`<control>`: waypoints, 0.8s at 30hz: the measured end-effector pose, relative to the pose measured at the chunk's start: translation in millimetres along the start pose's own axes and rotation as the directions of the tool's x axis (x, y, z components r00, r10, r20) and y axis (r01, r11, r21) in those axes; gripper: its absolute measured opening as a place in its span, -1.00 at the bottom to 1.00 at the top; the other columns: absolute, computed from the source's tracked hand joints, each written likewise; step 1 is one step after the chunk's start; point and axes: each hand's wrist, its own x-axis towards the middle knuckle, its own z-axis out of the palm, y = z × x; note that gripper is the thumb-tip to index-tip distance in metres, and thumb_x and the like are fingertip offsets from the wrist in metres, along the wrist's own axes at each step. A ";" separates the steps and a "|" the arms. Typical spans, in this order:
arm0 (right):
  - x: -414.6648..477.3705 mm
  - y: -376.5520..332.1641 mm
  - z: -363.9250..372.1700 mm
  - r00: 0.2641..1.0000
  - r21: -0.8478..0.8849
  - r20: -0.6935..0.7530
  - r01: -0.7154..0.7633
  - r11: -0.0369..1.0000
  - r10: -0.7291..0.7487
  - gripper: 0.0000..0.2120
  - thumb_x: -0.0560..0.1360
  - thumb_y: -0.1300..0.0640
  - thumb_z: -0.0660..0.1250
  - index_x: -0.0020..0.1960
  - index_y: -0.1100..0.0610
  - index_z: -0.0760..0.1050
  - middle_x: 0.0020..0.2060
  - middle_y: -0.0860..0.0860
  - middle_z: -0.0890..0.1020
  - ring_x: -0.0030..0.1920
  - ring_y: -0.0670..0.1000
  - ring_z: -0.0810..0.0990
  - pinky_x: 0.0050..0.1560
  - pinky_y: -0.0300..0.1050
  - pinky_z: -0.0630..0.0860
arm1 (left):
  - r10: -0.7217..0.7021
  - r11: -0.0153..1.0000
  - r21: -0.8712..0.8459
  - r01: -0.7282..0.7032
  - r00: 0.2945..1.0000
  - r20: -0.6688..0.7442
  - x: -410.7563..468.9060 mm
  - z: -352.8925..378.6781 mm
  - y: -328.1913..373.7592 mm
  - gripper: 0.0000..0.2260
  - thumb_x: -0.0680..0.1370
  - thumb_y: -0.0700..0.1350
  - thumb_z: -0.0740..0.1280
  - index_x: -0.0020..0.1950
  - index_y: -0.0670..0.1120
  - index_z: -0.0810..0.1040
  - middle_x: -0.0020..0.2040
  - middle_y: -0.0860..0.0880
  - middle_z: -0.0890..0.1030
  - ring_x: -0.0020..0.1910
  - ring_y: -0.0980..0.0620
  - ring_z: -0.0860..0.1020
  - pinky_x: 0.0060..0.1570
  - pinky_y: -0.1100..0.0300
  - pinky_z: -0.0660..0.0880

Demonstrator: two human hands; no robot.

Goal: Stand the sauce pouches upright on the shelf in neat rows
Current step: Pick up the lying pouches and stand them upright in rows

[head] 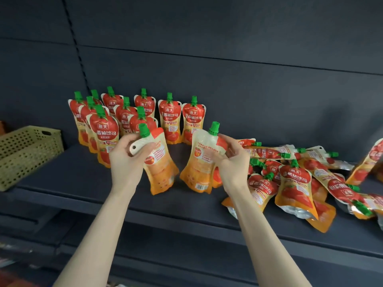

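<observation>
Gripping one sauce pouch at the neck with the left hand, fingers curled just under the cap; holding a second pouch the same way in the right hand. Dangling both below the grips, bases perhaps touching the shelf. With standing rows just beyond the left grip and a heap outside the right, risking a topple into them if released before the soft bases spread.
</observation>
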 end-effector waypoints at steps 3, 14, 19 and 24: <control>-0.3 10.6 19.6 1.000 -0.038 -0.018 0.009 0.999 -0.010 -0.78 0.36 0.14 0.51 -0.02 0.09 0.58 -0.06 0.06 0.66 -0.05 0.02 0.65 -0.07 0.08 0.64 | 0.043 0.999 0.027 -0.045 0.998 0.047 16.2 -5.7 -4.0 -0.83 0.43 -0.18 0.45 -0.09 0.03 0.53 -0.15 0.12 0.61 -0.16 0.27 0.59 -0.20 0.35 0.54; -47.4 51.5 64.9 0.996 -0.078 0.068 -0.054 0.996 0.059 -0.84 0.50 0.12 0.35 0.05 -0.08 0.50 -0.06 -0.17 0.66 -0.01 -0.13 0.64 -0.01 -0.21 0.58 | -0.123 0.992 0.072 0.101 0.859 0.497 5.0 -31.3 -78.5 -0.74 0.49 -0.15 0.38 0.12 0.10 0.47 0.00 0.22 0.58 0.05 0.25 0.55 -0.08 0.40 0.47; -41.6 48.1 82.6 0.999 -0.211 -0.047 -0.024 0.977 0.014 -0.75 0.49 0.13 0.37 0.09 0.02 0.35 -0.11 -0.25 0.54 -0.13 -0.33 0.56 -0.11 -0.30 0.53 | -0.091 0.987 0.160 0.021 0.890 0.446 11.9 -19.8 -75.2 -0.52 0.49 -0.16 0.38 0.37 -0.10 0.31 0.09 0.12 0.49 0.06 0.20 0.46 0.03 0.28 0.39; -42.5 45.8 85.0 0.995 -0.102 0.051 -0.077 0.992 0.082 -0.72 0.54 0.09 0.29 0.16 -0.08 0.26 0.02 -0.27 0.51 0.02 -0.30 0.53 -0.01 -0.33 0.48 | -0.183 0.981 0.067 0.183 0.740 0.647 16.1 -24.0 -87.0 -0.40 0.42 0.11 0.38 0.39 0.09 0.22 0.32 0.07 0.46 0.30 0.14 0.42 0.24 0.21 0.37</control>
